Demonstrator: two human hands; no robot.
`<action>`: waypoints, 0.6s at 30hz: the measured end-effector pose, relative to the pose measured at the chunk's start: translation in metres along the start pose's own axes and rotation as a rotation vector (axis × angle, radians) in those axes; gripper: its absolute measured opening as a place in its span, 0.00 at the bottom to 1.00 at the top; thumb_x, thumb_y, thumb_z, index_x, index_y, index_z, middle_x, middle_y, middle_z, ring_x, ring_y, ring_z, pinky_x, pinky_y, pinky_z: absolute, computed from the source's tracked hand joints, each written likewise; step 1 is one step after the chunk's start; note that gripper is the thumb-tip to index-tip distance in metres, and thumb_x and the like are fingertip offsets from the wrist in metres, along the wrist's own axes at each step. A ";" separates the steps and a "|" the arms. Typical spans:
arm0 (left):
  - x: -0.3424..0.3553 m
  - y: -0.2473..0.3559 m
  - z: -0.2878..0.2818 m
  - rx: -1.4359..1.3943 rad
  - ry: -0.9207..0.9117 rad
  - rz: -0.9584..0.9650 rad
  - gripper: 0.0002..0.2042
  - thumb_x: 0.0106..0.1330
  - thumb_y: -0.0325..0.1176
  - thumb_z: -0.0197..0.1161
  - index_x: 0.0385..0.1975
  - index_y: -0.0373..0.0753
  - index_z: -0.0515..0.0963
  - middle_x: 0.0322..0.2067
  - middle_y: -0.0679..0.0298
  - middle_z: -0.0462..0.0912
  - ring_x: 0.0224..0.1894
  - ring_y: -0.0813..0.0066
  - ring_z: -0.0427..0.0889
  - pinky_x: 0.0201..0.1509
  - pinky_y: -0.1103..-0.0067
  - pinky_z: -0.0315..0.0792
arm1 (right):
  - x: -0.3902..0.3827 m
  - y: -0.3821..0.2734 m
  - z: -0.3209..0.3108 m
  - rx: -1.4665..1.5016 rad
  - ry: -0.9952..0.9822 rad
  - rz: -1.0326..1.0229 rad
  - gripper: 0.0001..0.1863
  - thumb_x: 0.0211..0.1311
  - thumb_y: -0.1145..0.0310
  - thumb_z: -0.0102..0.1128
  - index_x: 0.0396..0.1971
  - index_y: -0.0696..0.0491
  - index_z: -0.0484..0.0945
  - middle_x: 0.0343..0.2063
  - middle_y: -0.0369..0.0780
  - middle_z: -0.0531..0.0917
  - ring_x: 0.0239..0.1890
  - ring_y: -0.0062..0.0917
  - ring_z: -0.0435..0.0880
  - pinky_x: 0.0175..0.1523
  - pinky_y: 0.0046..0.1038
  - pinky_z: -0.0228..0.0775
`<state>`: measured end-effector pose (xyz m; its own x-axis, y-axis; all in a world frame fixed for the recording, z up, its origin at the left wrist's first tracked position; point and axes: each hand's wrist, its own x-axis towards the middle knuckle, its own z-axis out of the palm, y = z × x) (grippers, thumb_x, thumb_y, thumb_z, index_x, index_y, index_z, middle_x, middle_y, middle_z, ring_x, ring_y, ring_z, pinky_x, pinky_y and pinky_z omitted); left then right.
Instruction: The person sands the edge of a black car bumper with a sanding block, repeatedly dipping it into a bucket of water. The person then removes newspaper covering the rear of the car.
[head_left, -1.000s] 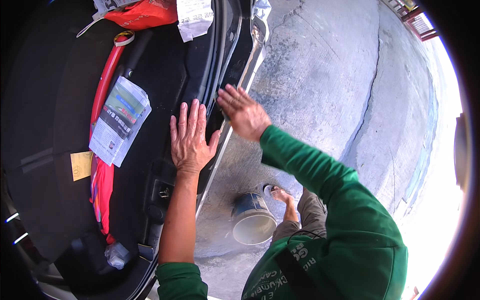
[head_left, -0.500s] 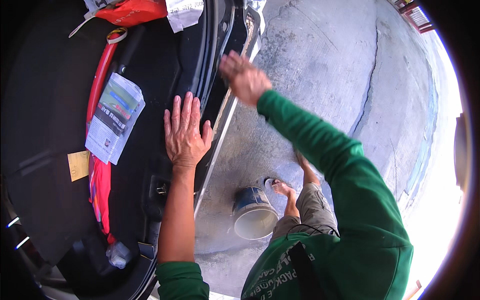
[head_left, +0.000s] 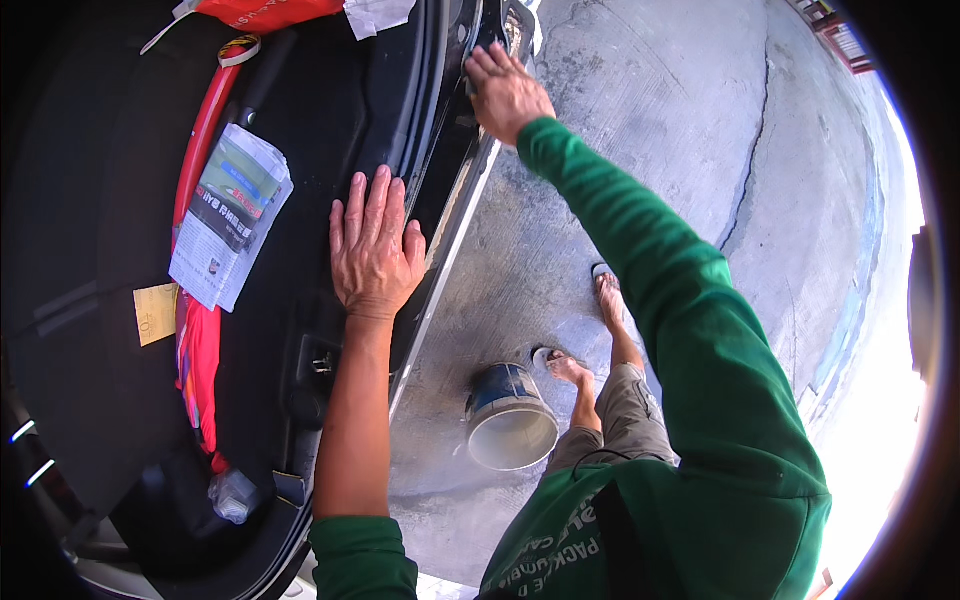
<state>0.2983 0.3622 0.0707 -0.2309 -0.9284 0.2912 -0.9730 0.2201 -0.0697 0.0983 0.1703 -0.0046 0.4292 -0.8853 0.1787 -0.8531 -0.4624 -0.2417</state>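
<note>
My left hand lies flat with its fingers spread on the black inner trim of an open car boot. Farther off and to the right, my right hand rests on the dark painted edge of the boot opening. Its fingers are stretched out; whether something thin lies beneath the palm is hidden. Left of my left hand, a folded newspaper lies over a long red umbrella on the black boot floor.
A red bag with white paper is at the far end of the boot. A yellow paper slip and a crumpled clear plastic piece lie nearby. On the concrete floor a blue-and-white bucket stands beside my feet.
My right hand, blurred by motion before, has moved farther away along the boot edge and is sharper now. My left hand stays flat in about the same place.
</note>
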 end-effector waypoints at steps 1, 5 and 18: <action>0.003 -0.001 -0.001 0.005 0.006 0.002 0.27 0.68 0.39 0.63 0.68 0.44 0.74 0.74 0.65 0.70 0.77 0.58 0.65 0.76 0.54 0.62 | 0.015 -0.001 -0.003 -0.041 0.004 0.079 0.35 0.74 0.59 0.48 0.76 0.60 0.60 0.78 0.49 0.58 0.82 0.43 0.52 0.83 0.44 0.48; -0.008 -0.016 -0.006 0.030 -0.020 -0.015 0.26 0.69 0.39 0.63 0.68 0.44 0.74 0.74 0.64 0.70 0.77 0.58 0.64 0.77 0.54 0.60 | -0.092 -0.106 0.009 0.283 0.092 -0.155 0.30 0.69 0.68 0.50 0.69 0.64 0.69 0.73 0.55 0.66 0.78 0.49 0.59 0.82 0.47 0.50; -0.004 -0.014 -0.005 0.039 -0.023 -0.018 0.28 0.67 0.38 0.64 0.68 0.44 0.74 0.74 0.65 0.69 0.77 0.59 0.64 0.77 0.55 0.60 | -0.069 -0.066 -0.002 0.169 0.005 -0.075 0.35 0.66 0.69 0.50 0.71 0.69 0.63 0.74 0.60 0.62 0.78 0.55 0.59 0.82 0.47 0.51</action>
<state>0.3127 0.3647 0.0756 -0.2128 -0.9387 0.2711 -0.9761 0.1919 -0.1018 0.1240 0.2623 0.0009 0.4881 -0.8479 0.2069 -0.7566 -0.5293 -0.3841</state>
